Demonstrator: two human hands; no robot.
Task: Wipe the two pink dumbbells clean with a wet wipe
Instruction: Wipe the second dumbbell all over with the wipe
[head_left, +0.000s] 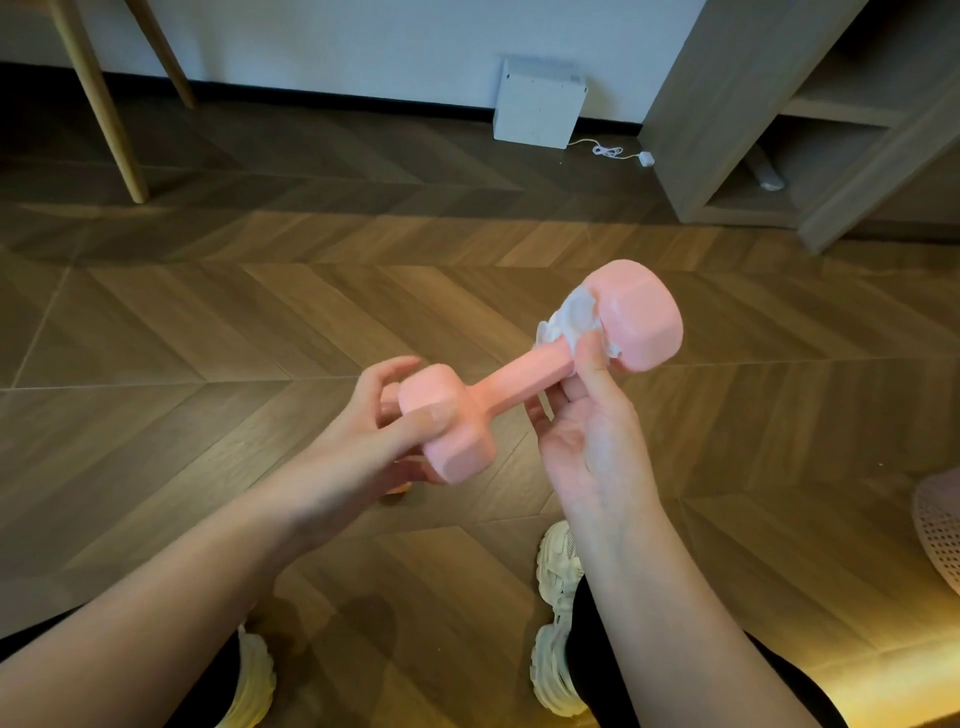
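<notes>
From the head camera, a smooth pink dumbbell with faceted, angular heads (524, 371) was held in the air above a brown herringbone wood floor (208, 322), slanting from lower left up to upper right. The left hand (387, 421) was clamped around the lower head, the thumb lying across its top and the fingers curled behind it. The right hand (592, 436) was palm-up under the handle, its thumb and fingers closed on a crumpled white wet wipe (574, 319) pressed around the handle where it meets the upper head. The wipe bunched over the neck and touched the inner face of that head.

Only one dumbbell showed clearly; a small pinkish patch under the left hand was too hidden to identify. Below the arms, two cream chunky-soled sneakers (558, 618) stood on the floor. Against the far wall leaned a flat white box (537, 104) with a white cable (610, 150) beside it, near a grey-brown wooden shelf unit (727, 104).
</notes>
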